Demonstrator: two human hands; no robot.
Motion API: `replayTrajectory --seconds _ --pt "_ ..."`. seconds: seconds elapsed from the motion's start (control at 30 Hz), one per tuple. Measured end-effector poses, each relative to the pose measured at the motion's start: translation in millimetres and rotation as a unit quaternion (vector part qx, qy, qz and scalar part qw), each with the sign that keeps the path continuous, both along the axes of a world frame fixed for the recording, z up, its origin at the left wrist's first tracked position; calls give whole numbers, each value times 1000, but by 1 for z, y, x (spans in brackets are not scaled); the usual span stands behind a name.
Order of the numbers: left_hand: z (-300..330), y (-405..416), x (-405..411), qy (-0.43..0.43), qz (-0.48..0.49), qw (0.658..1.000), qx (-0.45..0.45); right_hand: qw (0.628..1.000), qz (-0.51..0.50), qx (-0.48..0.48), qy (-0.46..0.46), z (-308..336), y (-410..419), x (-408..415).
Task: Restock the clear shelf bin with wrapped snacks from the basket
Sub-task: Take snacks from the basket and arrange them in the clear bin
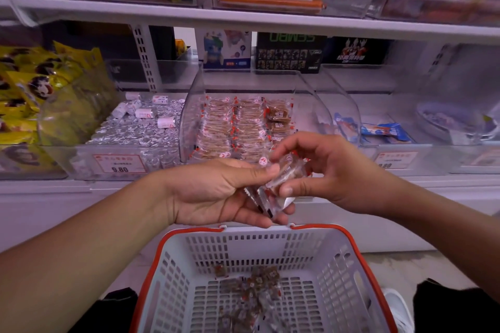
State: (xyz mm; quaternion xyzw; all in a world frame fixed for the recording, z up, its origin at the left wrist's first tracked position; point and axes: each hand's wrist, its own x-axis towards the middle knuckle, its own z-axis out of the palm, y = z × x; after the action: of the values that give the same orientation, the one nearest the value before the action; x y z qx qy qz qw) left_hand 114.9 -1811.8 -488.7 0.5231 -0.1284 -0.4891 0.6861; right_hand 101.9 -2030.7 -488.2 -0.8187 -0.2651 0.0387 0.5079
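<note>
My left hand (216, 192) holds a small stack of clear-wrapped brown snacks (270, 192) above the basket, thumb on top and fingers underneath. My right hand (319, 167) pinches the top snack of that stack (284, 173) between thumb and fingers. Just behind the hands stands the clear shelf bin (189, 116), holding neat rows of the same wrapped snacks (230, 130). Below, the white basket with a red rim (338, 265) has several loose wrapped snacks (251, 295) on its floor.
Left of the clear bin is a bin of silver-wrapped rolls (135, 127), then yellow bags (35, 84). To the right sits a bin with blue packets (384, 131). A white shelf (243, 19) runs overhead with price tags. My knees flank the basket.
</note>
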Motion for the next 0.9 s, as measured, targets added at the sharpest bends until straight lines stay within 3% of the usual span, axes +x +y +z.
replayTrajectory --seconds 0.17,0.3,0.43,0.57,0.67,0.8,0.9 --pt "5 -7 6 -35 42 998 39 1000 -3 8 -3 2 0 1" --pt "2 -17 5 -23 177 984 -5 993 -86 -36 -73 -1 5 2" --pt "-5 -32 -8 -35 194 979 -41 975 -116 -108 -156 -9 19 -1" --pt "-13 -44 -9 -51 374 926 -13 951 -104 -189 -220 -6 26 -5" --pt "-15 -48 -9 -88 420 903 -28 900 -115 -272 -319 5 27 -4" --pt "-17 -49 -6 -134 437 889 23 902 -83 -331 -264 29 26 3" --pt "-8 -45 -7 -172 391 903 40 905 -57 -347 -238 45 24 5"
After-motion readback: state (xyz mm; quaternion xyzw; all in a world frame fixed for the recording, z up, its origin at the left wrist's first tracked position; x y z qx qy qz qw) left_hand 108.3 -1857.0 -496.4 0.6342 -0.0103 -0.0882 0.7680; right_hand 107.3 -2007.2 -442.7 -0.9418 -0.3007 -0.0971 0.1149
